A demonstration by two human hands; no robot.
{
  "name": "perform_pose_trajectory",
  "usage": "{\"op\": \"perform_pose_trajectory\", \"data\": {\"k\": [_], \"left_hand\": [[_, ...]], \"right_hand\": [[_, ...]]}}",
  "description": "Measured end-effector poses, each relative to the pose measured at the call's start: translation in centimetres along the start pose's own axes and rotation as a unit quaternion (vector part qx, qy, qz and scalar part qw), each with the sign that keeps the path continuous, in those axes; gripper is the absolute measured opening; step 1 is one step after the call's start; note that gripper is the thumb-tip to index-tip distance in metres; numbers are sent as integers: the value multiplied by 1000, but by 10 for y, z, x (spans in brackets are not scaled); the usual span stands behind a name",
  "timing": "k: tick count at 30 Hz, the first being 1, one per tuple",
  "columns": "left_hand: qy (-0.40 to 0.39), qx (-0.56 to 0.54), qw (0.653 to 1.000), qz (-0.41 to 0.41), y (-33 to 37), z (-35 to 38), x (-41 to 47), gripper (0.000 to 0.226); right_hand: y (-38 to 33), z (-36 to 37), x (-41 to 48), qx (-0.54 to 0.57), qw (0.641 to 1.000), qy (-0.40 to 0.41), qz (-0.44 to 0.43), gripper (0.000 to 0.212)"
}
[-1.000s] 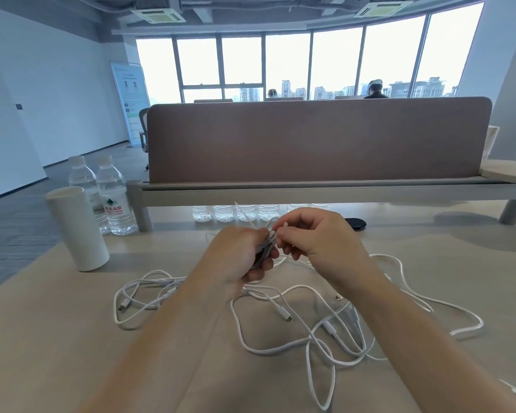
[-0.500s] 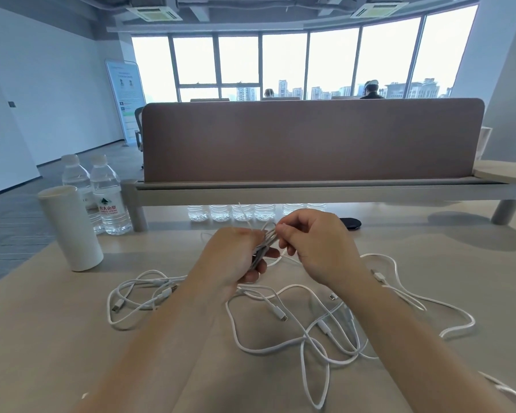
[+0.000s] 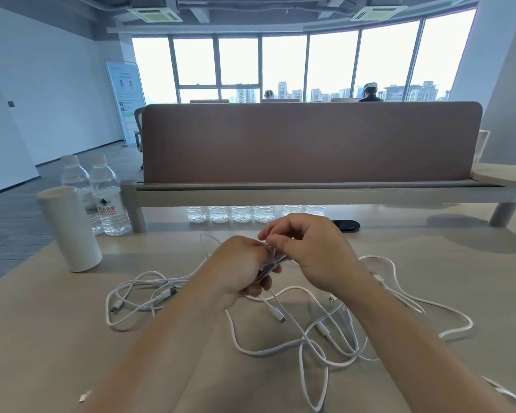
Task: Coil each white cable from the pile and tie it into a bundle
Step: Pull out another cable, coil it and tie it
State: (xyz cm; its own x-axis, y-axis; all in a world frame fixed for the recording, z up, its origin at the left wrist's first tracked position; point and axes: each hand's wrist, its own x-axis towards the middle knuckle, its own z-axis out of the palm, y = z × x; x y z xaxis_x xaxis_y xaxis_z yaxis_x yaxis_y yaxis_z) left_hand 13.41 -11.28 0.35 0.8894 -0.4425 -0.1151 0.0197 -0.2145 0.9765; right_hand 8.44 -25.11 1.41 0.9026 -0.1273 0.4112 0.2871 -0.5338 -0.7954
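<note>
White cylinder (image 3: 69, 228) stands near the counter's (image 3: 42, 338) left edge. Just beside it are two water bottles (image 3: 108, 186); the nearer one's red label (image 3: 107, 208) reads 农夫山泉. Left hand (image 3: 239, 269): grip clamped round the coiled white cable (image 3: 270, 265), held above the counter. Right hand (image 3: 313, 254): grip pinched on a strand at the coil's top. The pile of white cables (image 3: 325, 332) lies loose on the counter beneath both hands, spreading right.

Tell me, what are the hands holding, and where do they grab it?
The left hand grips the coiled white cable around its middle. The right hand pinches a thin white strand at the coil's upper end.
</note>
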Motion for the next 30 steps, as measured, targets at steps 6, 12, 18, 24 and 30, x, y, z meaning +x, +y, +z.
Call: {"op": "perform_pose_trajectory", "data": {"k": [6,12,18,24,30], "left_hand": [[-34,-79,996,-19,2,-2,0,16],[-77,-213,972,-69,5,-8,-1,23],[-78,-251,963,-64,9,-10,-4,19],[-66,-263,961,-61,8,-8,-4,15],[-21,-238,971,-27,9,-4,-3,16]], "right_hand": [[4,-3,3,14,999,28,33,11],[4,-5,4,57,998,15,20,14],[6,-6,3,101,995,13,6,16],[8,-7,2,110,994,10,2,12],[7,-3,4,96,995,18,-9,15]]}}
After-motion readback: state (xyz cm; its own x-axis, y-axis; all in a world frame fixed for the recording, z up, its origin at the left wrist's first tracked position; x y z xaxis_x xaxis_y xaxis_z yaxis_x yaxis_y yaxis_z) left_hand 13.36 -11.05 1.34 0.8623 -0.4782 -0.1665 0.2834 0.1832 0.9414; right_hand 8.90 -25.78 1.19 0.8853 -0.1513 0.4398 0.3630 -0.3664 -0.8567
